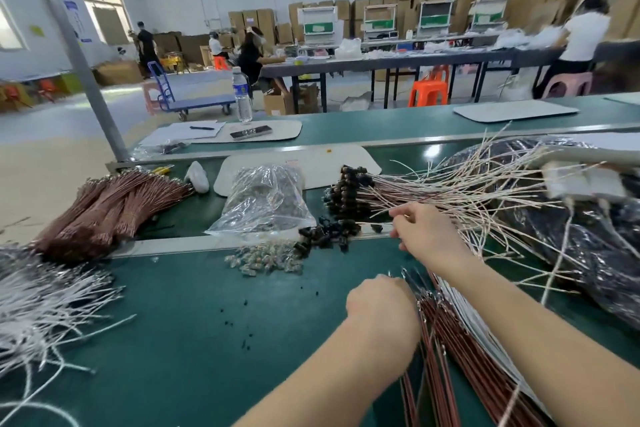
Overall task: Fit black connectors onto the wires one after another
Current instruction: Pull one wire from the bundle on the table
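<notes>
Presently, stock and hands on the counter (pixel 180 340), listed with the likely reason for each placing:

1. Loose connectors (pixel 323 237): a small black heap on the metal strip just ahead of the hands, tipped out, it seems, so single pieces can be picked without opening a bag.
2. Bag (pixel 265 199): clear plastic, lying just behind the heap. Probably the refill supply; contents too blurred to name.
3. Clear pieces (pixel 265 260): a small pile just left of the heap, purpose not evident.
4. Fitted wires (pixel 415 191): a fan of pale wires, black ends grouped at the left, tails spreading right over a dark plastic sack (pixel 588 236). Ends lie together, so the pile reads as finished work.
5. Unfitted wires (pixel 446 329): a red-brown bundle running from the near right edge toward the left hand, bare metal tips pointing forward, within reach for the next pick.
6. Right hand (pixel 427 236): stretched forward at the fitted pile, fingers (pixel 398 230) curled at thin wire near the pile's edge. Grip appears closed on a wire, likely laying it down; whether pinched or merely touched cannot be told.
7. Left hand (pixel 379 300): knuckles up, fist-like, touching the tips of the unfitted bundle. Grip looks closed, its contents hidden.
8. Reserve stock: brown wire bundle (pixel 110 204) at far left, white wires (pixel 45 308) near left, both well apart from the work.
</notes>
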A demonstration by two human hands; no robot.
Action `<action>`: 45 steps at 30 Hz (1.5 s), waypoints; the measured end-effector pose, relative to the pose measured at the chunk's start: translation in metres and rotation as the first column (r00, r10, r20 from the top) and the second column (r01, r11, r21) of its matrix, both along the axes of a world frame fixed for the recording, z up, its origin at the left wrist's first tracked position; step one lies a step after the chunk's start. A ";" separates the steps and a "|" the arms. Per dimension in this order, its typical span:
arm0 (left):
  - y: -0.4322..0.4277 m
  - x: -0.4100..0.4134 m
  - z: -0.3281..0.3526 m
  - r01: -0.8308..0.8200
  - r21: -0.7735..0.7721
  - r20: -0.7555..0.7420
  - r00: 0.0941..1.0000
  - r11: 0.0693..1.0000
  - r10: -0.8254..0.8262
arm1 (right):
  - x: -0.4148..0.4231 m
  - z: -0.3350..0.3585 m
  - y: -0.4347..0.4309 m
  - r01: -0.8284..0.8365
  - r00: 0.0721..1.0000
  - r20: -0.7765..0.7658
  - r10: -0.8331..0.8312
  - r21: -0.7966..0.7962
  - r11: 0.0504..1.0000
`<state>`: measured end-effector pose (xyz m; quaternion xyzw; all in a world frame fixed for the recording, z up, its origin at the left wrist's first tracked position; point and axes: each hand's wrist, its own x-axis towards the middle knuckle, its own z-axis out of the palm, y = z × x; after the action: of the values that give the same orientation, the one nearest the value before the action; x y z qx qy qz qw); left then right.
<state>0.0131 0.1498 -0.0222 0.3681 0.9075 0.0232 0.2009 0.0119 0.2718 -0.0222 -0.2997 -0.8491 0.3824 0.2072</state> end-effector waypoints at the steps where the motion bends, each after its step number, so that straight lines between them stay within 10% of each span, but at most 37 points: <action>1: -0.002 -0.001 0.003 -0.045 0.024 0.041 0.998 0.999 0.044 | -0.001 0.000 -0.006 -0.010 1.000 0.000 0.010 0.008 1.000; 8: -0.049 -0.048 0.001 -0.379 0.351 0.513 0.843 0.856 0.162 | -0.017 -0.002 -0.020 -0.007 1.000 -0.027 0.009 0.075 0.997; 16: -0.123 -0.095 -0.033 -0.853 0.505 0.861 0.509 -0.130 -0.002 | -0.044 -0.027 -0.054 -0.209 0.976 0.117 0.183 0.267 0.941; 20: -0.145 -0.110 -0.043 -0.852 0.346 0.892 0.428 -0.392 -0.144 | -0.059 -0.040 -0.063 -0.297 0.949 0.253 0.190 0.510 0.807; 37: -0.150 -0.118 -0.047 -0.856 0.266 0.892 0.393 -0.443 -0.224 | -0.060 -0.038 -0.069 -0.224 0.966 0.254 0.056 0.703 0.675; 39: -0.151 -0.119 -0.047 -0.858 0.241 0.894 0.379 -0.453 -0.241 | -0.050 -0.031 -0.082 -0.091 0.995 0.005 0.101 0.466 0.880; 41: -0.152 -0.119 -0.046 -0.859 0.213 0.895 0.363 -0.466 -0.260 | -0.036 -0.029 -0.106 -0.062 0.949 -0.314 0.022 -0.117 0.991; 45: -0.153 -0.117 -0.044 -0.858 0.169 0.895 0.340 -0.486 -0.289 | -0.010 -0.050 -0.157 -0.314 0.902 -0.432 -0.008 -0.668 0.675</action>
<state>-0.1039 -0.0036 -0.0658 -0.1246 0.3644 0.9138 0.1292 0.0016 0.1150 -0.0723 -0.1982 -0.5903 0.7545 0.2073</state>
